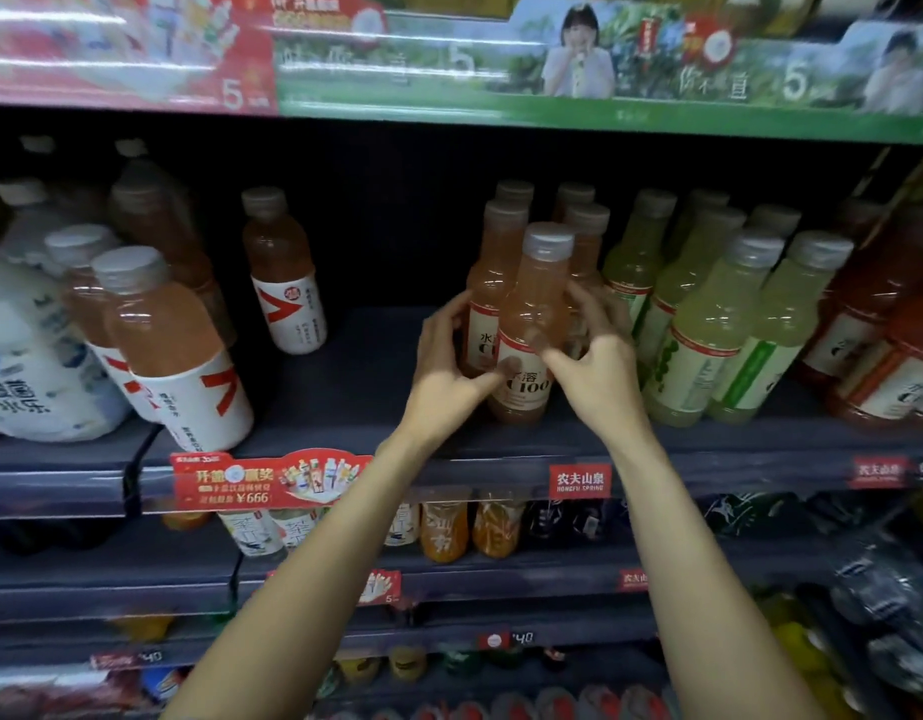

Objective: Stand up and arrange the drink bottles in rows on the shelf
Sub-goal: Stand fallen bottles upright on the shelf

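Your left hand point(451, 366) and right hand point(599, 363) both grip one pink-orange plastic drink bottle with a grey cap and a white "C100" label point(532, 324), which stands upright near the front of the dark grey middle shelf point(345, 387). Your left thumb lies across the label and your left fingers curl round the bottle's left side; your right fingers wrap its right side. Just behind it stand more pink-orange bottles of the same kind point(493, 283), apparently in two short rows, though the blur leaves the count uncertain. To the right, touching these, stand pale green bottles point(708, 324). Well apart to the left, a single pink bottle with a white label bearing a red mark point(285, 272) leans alone, and further left similar bottles point(168, 345) tilt together.
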`<state>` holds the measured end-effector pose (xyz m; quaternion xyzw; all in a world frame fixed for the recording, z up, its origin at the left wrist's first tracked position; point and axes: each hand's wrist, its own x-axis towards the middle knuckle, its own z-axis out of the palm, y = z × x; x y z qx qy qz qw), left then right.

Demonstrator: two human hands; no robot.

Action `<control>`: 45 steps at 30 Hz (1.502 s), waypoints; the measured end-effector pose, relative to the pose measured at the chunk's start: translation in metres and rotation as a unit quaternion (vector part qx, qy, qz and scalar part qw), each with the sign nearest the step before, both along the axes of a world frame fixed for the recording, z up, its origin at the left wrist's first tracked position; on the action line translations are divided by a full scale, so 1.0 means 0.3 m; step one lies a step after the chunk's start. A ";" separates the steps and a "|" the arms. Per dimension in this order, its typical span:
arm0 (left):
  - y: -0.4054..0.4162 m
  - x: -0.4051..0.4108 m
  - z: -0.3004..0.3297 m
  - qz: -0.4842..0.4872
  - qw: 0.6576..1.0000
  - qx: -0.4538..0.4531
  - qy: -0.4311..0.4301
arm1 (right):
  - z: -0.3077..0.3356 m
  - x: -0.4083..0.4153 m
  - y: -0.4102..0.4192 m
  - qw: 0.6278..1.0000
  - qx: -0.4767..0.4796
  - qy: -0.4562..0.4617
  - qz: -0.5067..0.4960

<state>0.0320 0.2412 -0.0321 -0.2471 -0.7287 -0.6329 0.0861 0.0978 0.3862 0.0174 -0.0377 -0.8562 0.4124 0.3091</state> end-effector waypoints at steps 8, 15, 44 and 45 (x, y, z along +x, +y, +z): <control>-0.208 0.076 0.107 0.123 0.966 -0.041 0.223 | -0.020 0.131 -0.131 0.981 0.085 0.172 -0.034; -0.588 0.092 0.117 0.392 0.825 -0.099 0.394 | -0.018 -0.048 -0.430 0.971 0.116 0.138 0.156; -0.594 -0.079 0.038 0.356 0.919 -0.113 0.124 | -0.059 -0.337 -0.564 0.971 -0.111 -0.053 0.207; -0.572 -0.079 0.037 0.343 0.926 -0.108 0.116 | -0.062 -0.349 -0.564 0.972 -0.116 -0.053 0.200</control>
